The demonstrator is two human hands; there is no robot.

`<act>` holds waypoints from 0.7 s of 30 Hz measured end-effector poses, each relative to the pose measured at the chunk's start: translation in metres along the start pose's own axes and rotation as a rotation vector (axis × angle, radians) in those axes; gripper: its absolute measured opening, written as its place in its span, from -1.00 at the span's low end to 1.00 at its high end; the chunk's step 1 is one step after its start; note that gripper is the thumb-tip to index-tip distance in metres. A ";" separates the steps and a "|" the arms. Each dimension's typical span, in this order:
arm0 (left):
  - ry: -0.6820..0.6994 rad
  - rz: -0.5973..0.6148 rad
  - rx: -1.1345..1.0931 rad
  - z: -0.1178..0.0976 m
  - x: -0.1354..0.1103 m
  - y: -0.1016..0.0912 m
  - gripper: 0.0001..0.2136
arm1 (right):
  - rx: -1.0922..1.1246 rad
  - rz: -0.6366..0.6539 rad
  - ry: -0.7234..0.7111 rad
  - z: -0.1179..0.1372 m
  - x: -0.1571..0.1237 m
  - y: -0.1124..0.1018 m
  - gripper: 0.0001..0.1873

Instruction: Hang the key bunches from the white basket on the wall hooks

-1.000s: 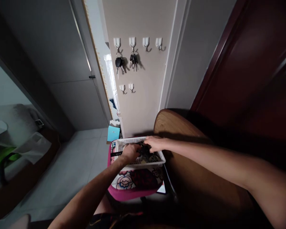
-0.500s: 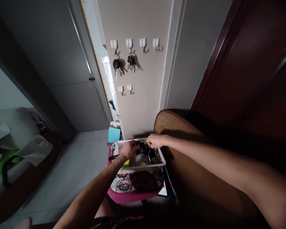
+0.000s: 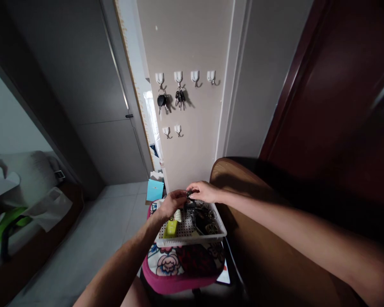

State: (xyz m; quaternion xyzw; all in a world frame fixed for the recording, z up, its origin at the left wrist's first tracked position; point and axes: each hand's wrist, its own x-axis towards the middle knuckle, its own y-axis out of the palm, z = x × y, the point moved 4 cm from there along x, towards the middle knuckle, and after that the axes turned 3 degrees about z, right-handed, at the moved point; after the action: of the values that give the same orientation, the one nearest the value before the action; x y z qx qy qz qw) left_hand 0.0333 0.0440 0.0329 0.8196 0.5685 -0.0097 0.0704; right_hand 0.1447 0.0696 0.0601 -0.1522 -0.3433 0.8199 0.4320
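My left hand (image 3: pixel 172 202) and my right hand (image 3: pixel 203 191) meet above the back of a white perforated basket (image 3: pixel 192 241). Their fingers are pinched on a small dark bunch of keys (image 3: pixel 189 195), though its details are blurred and partly covered. Under my left hand, a yellow piece (image 3: pixel 170 229) lies in the basket beside a pale item (image 3: pixel 178 215). More dark keys and metal rings (image 3: pixel 208 221) fill its right side. Two bunches of keys hang on the wall: one on the first upper hook (image 3: pixel 159 79), one on the second (image 3: pixel 178 77).
The basket rests on a pink-edged flowered seat (image 3: pixel 169 285). Two upper hooks (image 3: pixel 195 77) and two lower hooks (image 3: pixel 178 130) hold nothing. A curved wooden panel (image 3: pixel 243 204) stands close on the right. Behind the basket's left side is a blue box (image 3: pixel 155 189).
Both hands have come together over the basket and risen with the dark bunch. My right hand moved left from the basket's back right. The view has tilted, so the wall sits lower.
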 end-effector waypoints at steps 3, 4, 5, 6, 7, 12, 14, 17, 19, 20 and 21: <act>0.057 -0.102 0.024 -0.009 0.002 -0.004 -0.81 | -0.088 -0.047 0.027 0.006 -0.002 -0.007 -0.79; 0.076 -0.147 0.020 -0.012 0.003 -0.007 -0.80 | -0.120 -0.065 0.029 0.009 -0.002 -0.010 -0.80; 0.093 -0.187 0.013 -0.016 0.004 -0.010 -0.79 | -0.148 -0.079 0.028 0.011 -0.003 -0.013 -0.81; 0.106 -0.216 0.010 -0.020 0.004 -0.012 -0.79 | -0.171 -0.087 0.025 0.012 -0.003 -0.015 -0.81; 0.115 -0.230 0.010 -0.024 0.005 -0.014 -0.78 | -0.186 -0.091 0.020 0.014 -0.003 -0.017 -0.82; 0.162 -0.204 0.046 -0.040 0.008 -0.013 -0.77 | -0.151 -0.098 -0.004 0.014 -0.003 -0.020 -0.78; 0.185 -0.169 0.079 -0.046 0.010 -0.010 -0.76 | -0.112 -0.124 -0.020 0.014 -0.003 -0.021 -0.75; 0.228 -0.126 0.139 -0.055 0.011 -0.006 -0.75 | -0.081 -0.162 -0.051 0.016 -0.003 -0.024 -0.80; 0.258 -0.098 0.171 -0.062 0.012 -0.004 -0.75 | -0.064 -0.180 -0.066 0.018 -0.003 -0.026 -0.81; 0.271 -0.081 0.189 -0.065 0.013 -0.003 -0.75 | -0.048 -0.186 -0.073 0.019 -0.003 -0.026 -0.80; 0.281 -0.062 0.213 -0.068 0.013 -0.002 -0.75 | -0.028 -0.191 -0.077 0.020 -0.004 -0.027 -0.79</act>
State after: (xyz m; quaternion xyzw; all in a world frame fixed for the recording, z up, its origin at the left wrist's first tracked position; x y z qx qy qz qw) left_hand 0.0316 0.0650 0.0984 0.7978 0.5934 0.0427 -0.0972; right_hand 0.1522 0.0685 0.0932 -0.0933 -0.3840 0.7753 0.4926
